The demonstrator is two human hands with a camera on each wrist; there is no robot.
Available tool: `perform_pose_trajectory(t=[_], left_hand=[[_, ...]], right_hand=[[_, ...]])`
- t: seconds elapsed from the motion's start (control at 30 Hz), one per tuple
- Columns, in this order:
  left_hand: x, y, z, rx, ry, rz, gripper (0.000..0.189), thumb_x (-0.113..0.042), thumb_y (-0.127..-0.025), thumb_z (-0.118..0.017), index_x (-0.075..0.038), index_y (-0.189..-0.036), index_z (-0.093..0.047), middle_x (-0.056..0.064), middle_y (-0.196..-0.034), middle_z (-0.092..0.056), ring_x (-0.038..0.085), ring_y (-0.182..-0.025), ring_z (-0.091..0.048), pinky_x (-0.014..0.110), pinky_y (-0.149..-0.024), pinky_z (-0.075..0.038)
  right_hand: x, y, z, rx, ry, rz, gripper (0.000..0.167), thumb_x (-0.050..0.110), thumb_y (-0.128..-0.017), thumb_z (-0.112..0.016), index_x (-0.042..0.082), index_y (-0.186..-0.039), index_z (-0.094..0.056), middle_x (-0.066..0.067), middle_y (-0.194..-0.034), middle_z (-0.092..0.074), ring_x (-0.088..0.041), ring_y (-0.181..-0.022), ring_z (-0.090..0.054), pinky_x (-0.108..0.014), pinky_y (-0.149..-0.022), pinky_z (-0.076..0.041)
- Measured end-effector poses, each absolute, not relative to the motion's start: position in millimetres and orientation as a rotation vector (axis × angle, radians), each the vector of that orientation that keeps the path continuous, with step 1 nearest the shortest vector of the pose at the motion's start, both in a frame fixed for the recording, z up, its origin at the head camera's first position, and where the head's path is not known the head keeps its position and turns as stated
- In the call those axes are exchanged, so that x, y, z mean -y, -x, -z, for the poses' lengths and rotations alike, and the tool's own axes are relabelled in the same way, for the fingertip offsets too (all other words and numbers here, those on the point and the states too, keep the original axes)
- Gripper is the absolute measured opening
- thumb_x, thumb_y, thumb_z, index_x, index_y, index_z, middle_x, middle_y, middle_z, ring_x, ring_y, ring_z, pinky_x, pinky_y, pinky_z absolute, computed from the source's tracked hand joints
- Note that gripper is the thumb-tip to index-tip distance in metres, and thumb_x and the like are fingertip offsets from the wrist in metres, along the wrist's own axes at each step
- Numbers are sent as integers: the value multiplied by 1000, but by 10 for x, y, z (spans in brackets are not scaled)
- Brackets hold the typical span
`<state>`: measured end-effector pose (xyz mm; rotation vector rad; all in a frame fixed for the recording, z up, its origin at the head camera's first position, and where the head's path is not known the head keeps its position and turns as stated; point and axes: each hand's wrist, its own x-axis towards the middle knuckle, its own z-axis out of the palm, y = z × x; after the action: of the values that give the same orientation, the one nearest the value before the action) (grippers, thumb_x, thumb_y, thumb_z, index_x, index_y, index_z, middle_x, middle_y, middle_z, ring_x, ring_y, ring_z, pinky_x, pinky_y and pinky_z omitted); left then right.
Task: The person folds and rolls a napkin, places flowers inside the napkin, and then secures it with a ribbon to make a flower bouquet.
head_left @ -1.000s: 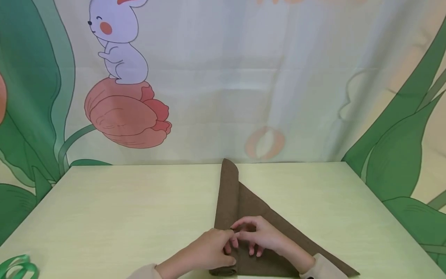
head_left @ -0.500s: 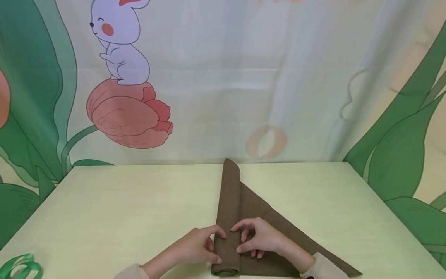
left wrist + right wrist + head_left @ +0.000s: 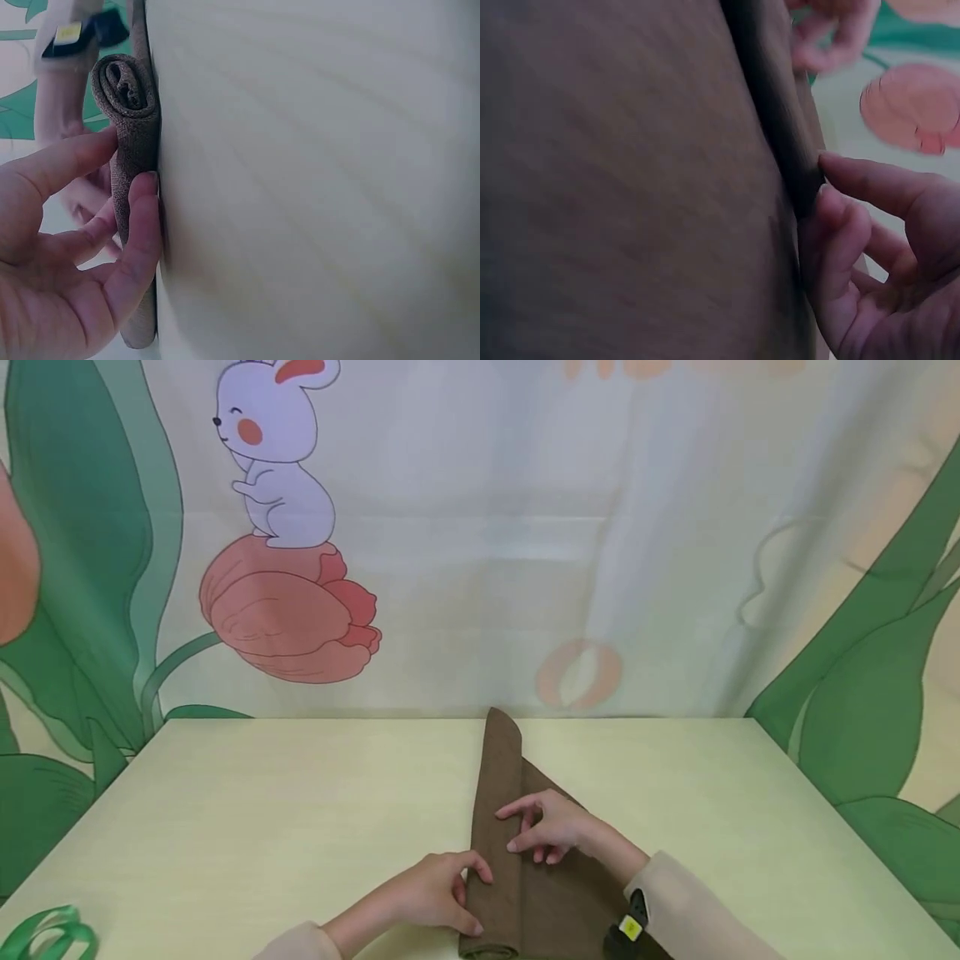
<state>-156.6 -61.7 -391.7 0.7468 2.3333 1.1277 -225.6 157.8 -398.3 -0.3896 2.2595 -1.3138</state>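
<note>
A brown cloth (image 3: pixel 558 893) lies on the table, its left side wound into a long roll (image 3: pixel 498 777) that points away from me. The rest spreads flat to the right as a triangle. My left hand (image 3: pixel 431 889) holds the roll near its front end, index finger over the top and thumb low on the left side. In the left wrist view, the spiral end of the roll (image 3: pixel 126 86) shows just beyond the fingers. Farther up, my right hand (image 3: pixel 555 827) grips the roll from the right between index finger and thumb. The right wrist view shows its fingertips at the fold.
A green ribbon (image 3: pixel 48 933) lies in loops at the table's front left corner. A black strap with a yellow tag (image 3: pixel 630 928) sits on the right wrist. A printed curtain (image 3: pixel 450 610) hangs behind the pale table (image 3: pixel 300 793).
My left hand has drawn back from across the roll to its left side. The right hand has slid farther up the roll, away from me. The head view has shifted slightly.
</note>
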Motion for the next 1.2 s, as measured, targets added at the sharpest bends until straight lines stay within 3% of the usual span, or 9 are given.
perform_pose_trajectory(t=[0.27, 0.53, 0.77, 1.0, 1.2], left_hand=[[603, 1552, 3942, -2315, -717, -1146, 35, -7, -69, -76, -13, -98, -55, -4, -55, -49, 5, -45, -44, 17, -45, -35], [602, 1559, 3948, -2296, -682, -1178, 32, -8, -73, -74, -12, -98, -55, -2, -53, -50, 7, -42, -46, 17, -42, -37], [544, 1547, 3930, -2303, -680, -1122, 34, -11, -73, -74, -15, -99, -52, -4, -50, -49, 6, -41, -45, 17, -43, -37], [519, 1557, 3928, -2317, -707, -1096, 35, -12, -73, -75, -13, -98, -51, -4, -50, -46, 6, -40, -44, 18, -42, -37], [517, 1539, 3919, -2333, -692, -1093, 37, -12, -72, -76, -11, -99, -51, -2, -53, -47, 7, -42, -46, 19, -43, -39]], right_hand=[[-1552, 2746, 4017, -2360, 212, 1298, 49, 7, -77, -70, 13, -124, -57, -4, -73, -50, -10, -44, -50, -20, -38, -37], [-1521, 3059, 4071, -2552, 213, 1289, 54, 9, -81, -67, 17, -132, -49, -7, -85, -56, -11, -44, -51, -23, -39, -42], [-1615, 2571, 4001, -2553, 444, 1144, 43, 16, -82, -66, 13, -124, -56, -5, -69, -55, -10, -39, -48, -24, -37, -42], [-1670, 2020, 3954, -2253, 624, 1184, 55, 14, -78, -71, 7, -128, -50, -4, -76, -56, -10, -46, -52, -22, -37, -42], [-1613, 1947, 3987, -2304, 635, 1181, 57, 7, -72, -75, 8, -125, -53, -3, -78, -54, -11, -49, -55, -22, -38, -41]])
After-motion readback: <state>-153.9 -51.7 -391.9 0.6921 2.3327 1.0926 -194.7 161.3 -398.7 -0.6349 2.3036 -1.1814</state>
